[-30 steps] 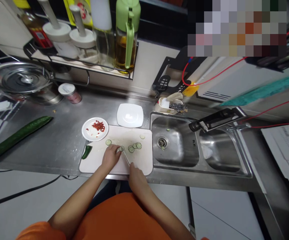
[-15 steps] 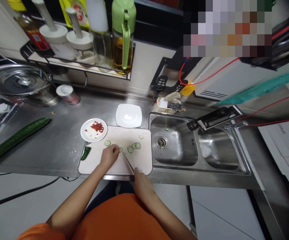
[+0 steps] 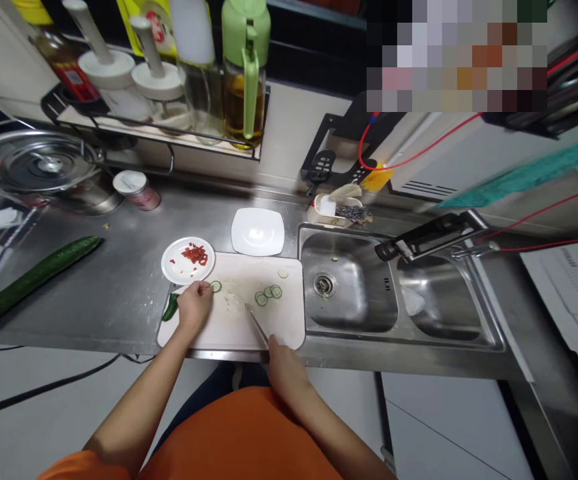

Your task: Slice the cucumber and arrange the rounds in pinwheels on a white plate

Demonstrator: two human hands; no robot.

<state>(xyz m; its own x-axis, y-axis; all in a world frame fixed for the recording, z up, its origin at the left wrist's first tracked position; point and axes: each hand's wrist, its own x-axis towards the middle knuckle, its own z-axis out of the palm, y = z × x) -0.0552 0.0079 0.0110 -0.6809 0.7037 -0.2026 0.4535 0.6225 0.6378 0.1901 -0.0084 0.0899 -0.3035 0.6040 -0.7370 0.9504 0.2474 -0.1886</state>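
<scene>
My left hand [image 3: 195, 308] is over the left part of the white cutting board [image 3: 229, 333], fingers pinched at the edge of a cucumber slice [image 3: 216, 286]; what lies inside the pinch is mostly hidden. My right hand [image 3: 285, 363] grips a knife [image 3: 259, 325] at the board's front edge, the blade slanting up and left onto the board. Several thin cucumber slices [image 3: 269, 292] lie partly overlapping right of the knife tip, with another single slice [image 3: 283, 273] above them. A dark green cucumber end piece [image 3: 170, 308] rests at the board's left edge, partly behind my left hand.
A round plate [image 3: 171, 265] with chopped red pieces stands behind the board, beside a white square plate [image 3: 257, 231]. The double sink [image 3: 351, 280] adjoins on the right. A whole cucumber [image 3: 39, 283], a lidded pot [image 3: 89, 197] and a small can [image 3: 137, 190] are on the left.
My left hand has moved left across the board to the left slice. The slice that lay by its fingers near the knife tip is gone from that spot. My right hand and knife have barely moved.
</scene>
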